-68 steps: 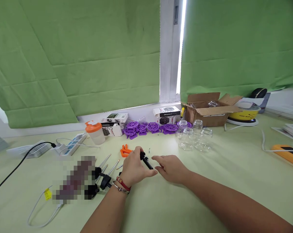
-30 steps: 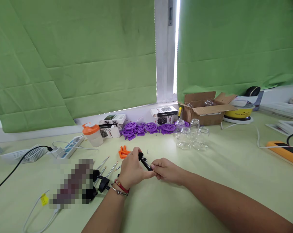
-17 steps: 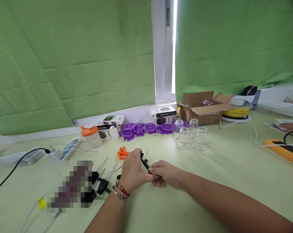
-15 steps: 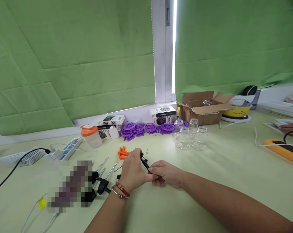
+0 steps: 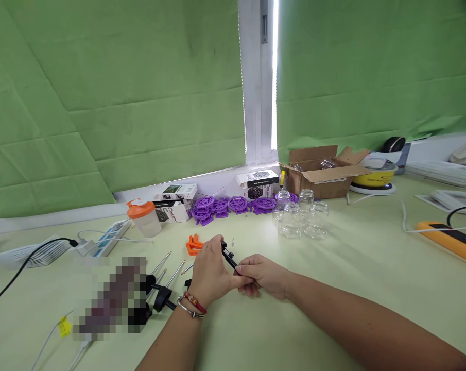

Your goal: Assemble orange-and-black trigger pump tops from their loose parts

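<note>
A slim black rod-like part (image 5: 229,257) with small protrusions is held between both hands, tilted down to the right. My left hand (image 5: 212,268), with a red bracelet and a metal bangle at the wrist, grips its upper end and hides part of it. Fingers of my right hand (image 5: 258,273) pinch its lower end. Left of my left hand lie black round-headed parts (image 5: 163,298) with thin metal rods (image 5: 175,273). Just behind it is a pile of orange plastic clips (image 5: 194,244). A tiny metal piece (image 5: 233,242) rests beyond the black part.
Purple plastic discs (image 5: 238,204) lie along the wall between printed boxes (image 5: 258,179). Several clear glass jars (image 5: 290,224) stand before an open cardboard box (image 5: 321,172). An orange-lidded shaker (image 5: 144,219), a power strip (image 5: 111,238) and cables are left; an orange-black device (image 5: 452,239) is right.
Both hands keep their hold on the black part, almost unmoved. The camera view has shifted slightly. The other person's hand at the right edge is gone from view.
</note>
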`<state>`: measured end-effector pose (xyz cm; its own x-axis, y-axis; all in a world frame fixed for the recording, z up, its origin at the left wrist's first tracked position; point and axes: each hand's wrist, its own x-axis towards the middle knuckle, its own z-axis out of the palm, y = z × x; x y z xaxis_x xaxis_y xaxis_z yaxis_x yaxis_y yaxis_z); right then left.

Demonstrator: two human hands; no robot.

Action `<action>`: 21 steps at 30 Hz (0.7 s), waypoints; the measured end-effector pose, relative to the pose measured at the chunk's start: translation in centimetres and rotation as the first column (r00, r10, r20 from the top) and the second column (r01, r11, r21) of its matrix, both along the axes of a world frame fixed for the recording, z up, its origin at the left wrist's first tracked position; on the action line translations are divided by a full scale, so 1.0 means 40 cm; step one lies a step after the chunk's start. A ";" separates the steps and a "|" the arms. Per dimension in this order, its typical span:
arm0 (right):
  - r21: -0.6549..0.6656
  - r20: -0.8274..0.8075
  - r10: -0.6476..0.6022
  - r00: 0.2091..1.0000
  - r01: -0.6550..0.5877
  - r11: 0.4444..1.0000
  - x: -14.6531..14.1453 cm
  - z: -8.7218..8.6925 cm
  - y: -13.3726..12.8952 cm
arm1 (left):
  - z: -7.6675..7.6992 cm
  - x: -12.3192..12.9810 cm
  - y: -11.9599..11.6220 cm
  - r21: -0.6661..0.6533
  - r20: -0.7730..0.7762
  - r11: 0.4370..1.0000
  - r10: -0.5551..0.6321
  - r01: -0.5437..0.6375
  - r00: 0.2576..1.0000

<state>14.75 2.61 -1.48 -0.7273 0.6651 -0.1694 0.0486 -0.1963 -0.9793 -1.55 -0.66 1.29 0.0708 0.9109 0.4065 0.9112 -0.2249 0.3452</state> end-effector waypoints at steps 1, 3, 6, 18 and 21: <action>0.003 -0.007 -0.002 1.000 0.003 1.000 0.000 0.000 0.001 | -0.003 -0.001 0.001 0.005 0.002 1.000 -0.003 0.003 1.000; 0.006 -0.019 -0.008 1.000 0.008 1.000 -0.001 0.000 0.001 | -0.007 -0.004 0.004 0.019 0.002 1.000 -0.008 0.008 1.000; 0.010 -0.037 -0.022 0.999 0.023 1.000 0.000 0.003 0.000 | -0.010 -0.007 0.006 0.033 0.009 0.999 -0.017 0.017 1.000; 0.346 -0.003 -0.264 0.965 0.248 0.905 0.016 0.011 0.027 | 0.002 -0.024 0.010 0.074 0.396 0.996 -0.082 0.057 0.915; 0.599 0.055 -0.364 0.930 0.261 0.757 0.027 0.018 0.033 | 0.006 -0.024 0.015 0.048 0.508 0.999 -0.035 0.012 0.861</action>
